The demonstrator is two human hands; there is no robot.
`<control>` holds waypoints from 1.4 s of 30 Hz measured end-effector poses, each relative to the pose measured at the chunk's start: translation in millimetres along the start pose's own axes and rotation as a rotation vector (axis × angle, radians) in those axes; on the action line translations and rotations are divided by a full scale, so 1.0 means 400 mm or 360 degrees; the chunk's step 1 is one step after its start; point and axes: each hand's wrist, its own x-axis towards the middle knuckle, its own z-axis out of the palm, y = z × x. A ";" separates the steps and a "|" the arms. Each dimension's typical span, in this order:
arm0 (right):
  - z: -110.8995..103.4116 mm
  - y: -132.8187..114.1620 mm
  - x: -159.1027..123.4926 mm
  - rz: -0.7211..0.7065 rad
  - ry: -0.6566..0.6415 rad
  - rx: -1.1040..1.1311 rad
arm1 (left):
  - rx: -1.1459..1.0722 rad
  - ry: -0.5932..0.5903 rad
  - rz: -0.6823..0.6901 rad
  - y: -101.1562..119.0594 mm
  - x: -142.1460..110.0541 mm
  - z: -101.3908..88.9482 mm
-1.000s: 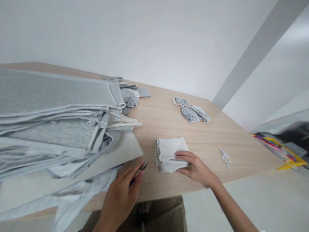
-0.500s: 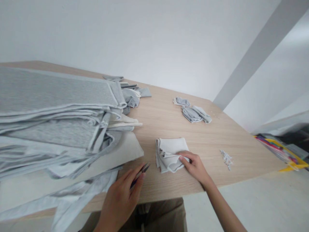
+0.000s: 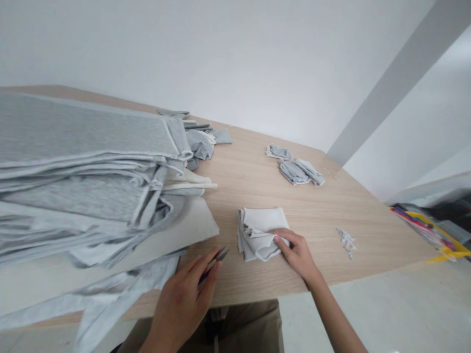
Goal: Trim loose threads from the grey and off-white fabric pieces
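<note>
A folded piece of white and grey fabric (image 3: 263, 220) lies on the wooden table, its near layer turned up so that the inner seam shows. My right hand (image 3: 294, 250) pinches its right edge between thumb and fingers. To the left of the fabric, my left hand (image 3: 189, 294) is closed around small thread snips (image 3: 222, 253); their metal tips point up and to the right, apart from the fabric. My palm and fingers hide most of the snips' handle.
A tall stack of grey fabric pieces (image 3: 84, 132) covers the table's left side, strips hanging over the front edge. Small folded grey bundles (image 3: 294, 171) lie toward the back. Thread scraps (image 3: 347, 241) lie at right, and a yellow crate (image 3: 449, 240) stands past the table's right edge.
The camera view has shifted slightly. Both hands keep their grips, and the fabric stays in almost the same place.
</note>
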 end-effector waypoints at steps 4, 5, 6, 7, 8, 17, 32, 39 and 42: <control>0.000 0.002 -0.001 -0.0003 -0.0002 0.0001 | 0.0027 0.0013 0.0046 0.002 0.002 -0.001; 0.000 0.003 -0.001 -0.0006 -0.0003 -0.0002 | 0.0027 0.0018 0.0050 0.003 0.002 -0.001; -0.001 0.003 -0.001 -0.0010 -0.0006 -0.0005 | 0.0025 0.0020 0.0053 0.004 0.002 -0.001; -0.001 0.003 0.000 -0.0013 -0.0009 -0.0008 | 0.0025 0.0023 0.0056 0.004 0.002 0.000; -0.001 0.003 0.000 -0.0016 -0.0017 -0.0010 | 0.0027 0.0023 0.0056 0.005 0.002 0.000; -0.005 -0.011 -0.007 -0.0107 -0.0047 0.0013 | 0.0037 -0.0002 0.0051 0.007 0.000 -0.001; -0.015 -0.080 -0.006 -0.0239 0.0251 -0.0201 | -0.0029 -0.0075 -0.0052 0.025 0.006 -0.012; 0.013 -0.151 0.150 -0.0333 -0.0017 -0.0298 | -0.0251 -0.0095 -0.0182 0.062 0.061 0.006; 0.047 -0.137 0.230 -0.0378 -0.0299 -0.0266 | -0.0240 -0.0106 -0.0246 0.085 0.101 0.032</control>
